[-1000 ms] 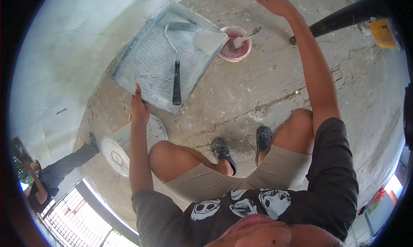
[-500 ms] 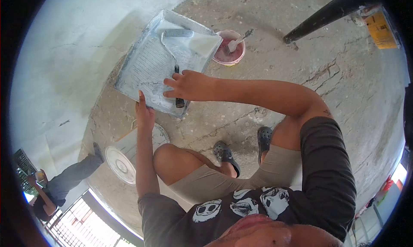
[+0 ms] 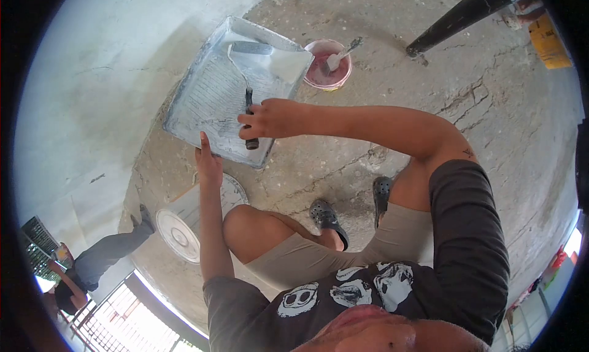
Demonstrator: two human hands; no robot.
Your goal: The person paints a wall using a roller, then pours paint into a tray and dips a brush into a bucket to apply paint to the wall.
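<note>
A paint tray (image 3: 202, 100), coated in pale paint and ribbed along its slope, rests on the concrete floor against the wall. Its near left edge is gripped by my left hand (image 3: 210, 165), thumb on top and the other fingers hidden beneath. Inside the tray lies a paint roller (image 3: 253, 48), its wire frame running back to a black handle. My right hand (image 3: 273, 119) has its fingers curled round that handle, over the near part of the tray. Right beside the tray's far right corner stands a small pail (image 3: 348, 76) with pinkish insides and a paintbrush (image 3: 334, 61) leaning in it.
A large bucket with a white lid (image 3: 179, 235) is by my left knee. A dark pole (image 3: 460, 21) meets the cracked floor at upper right, near a yellow container (image 3: 549, 42). Another person (image 3: 113, 254) is at far left. The painted wall (image 3: 92, 107) borders the tray.
My right hand has closed more tightly round the roller handle, its fingers less spread than before. The handle has shifted slightly left. My left hand stays on the tray's edge.
</note>
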